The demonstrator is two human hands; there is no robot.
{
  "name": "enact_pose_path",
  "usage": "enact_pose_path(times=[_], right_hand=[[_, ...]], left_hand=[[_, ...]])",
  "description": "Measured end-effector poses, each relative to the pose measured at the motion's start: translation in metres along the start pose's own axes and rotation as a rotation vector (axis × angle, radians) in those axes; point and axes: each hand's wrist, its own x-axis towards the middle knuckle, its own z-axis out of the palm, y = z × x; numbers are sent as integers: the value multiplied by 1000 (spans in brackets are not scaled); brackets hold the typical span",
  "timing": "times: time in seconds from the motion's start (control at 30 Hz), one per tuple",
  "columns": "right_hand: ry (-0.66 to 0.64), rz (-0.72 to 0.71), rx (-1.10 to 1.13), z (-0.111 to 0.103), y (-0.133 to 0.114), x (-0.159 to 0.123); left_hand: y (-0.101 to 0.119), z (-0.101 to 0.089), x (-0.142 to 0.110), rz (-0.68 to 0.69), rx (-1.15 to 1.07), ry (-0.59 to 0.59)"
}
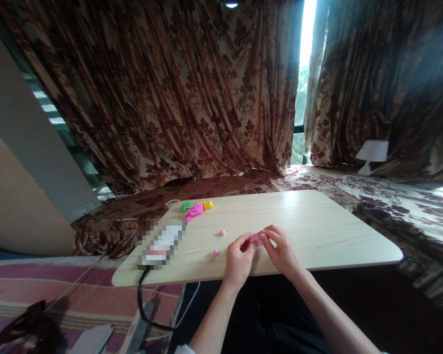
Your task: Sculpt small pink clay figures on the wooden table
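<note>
My left hand (239, 259) and my right hand (280, 250) meet over the near edge of a light wooden table (317, 221). Both pinch a small pink piece (256, 240) held between their fingertips. Two small pink balls lie on the table to the left, one (223, 232) farther away and one (216, 252) close to my left hand. At the far left of the table sits a cluster of green, pink and yellow pieces (196, 208).
A blurred flat object (162, 244) lies at the table's left end, with a black cable (143, 300) hanging down to a power strip. Patterned brown curtains (170, 88) hang behind. A small white lamp (371, 153) stands at the right. A striped blanket (59, 295) covers the lower left.
</note>
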Motion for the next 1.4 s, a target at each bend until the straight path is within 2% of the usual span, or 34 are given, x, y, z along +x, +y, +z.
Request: enact_pose_path(times=[0.2, 0.3, 0.73, 1.03, 1.23, 1.4], right_hand=[[-30, -3, -17, 1, 1, 0], [-44, 2, -29, 1, 2, -1], [-10, -6, -16, 0, -2, 1], [-47, -30, -25, -2, -4, 0], [39, -23, -39, 2, -3, 0], [4, -7, -37, 2, -1, -1]], left_hand=[[-1, 1, -2, 25, -18, 13], [-2, 2, -3, 36, -8, -23], [0, -1, -1, 11, -43, -1], [-2, 0, -1, 33, -31, -23], [-3, -2, 1, -2, -102, 49], [-2, -1, 0, 18, -85, 9]])
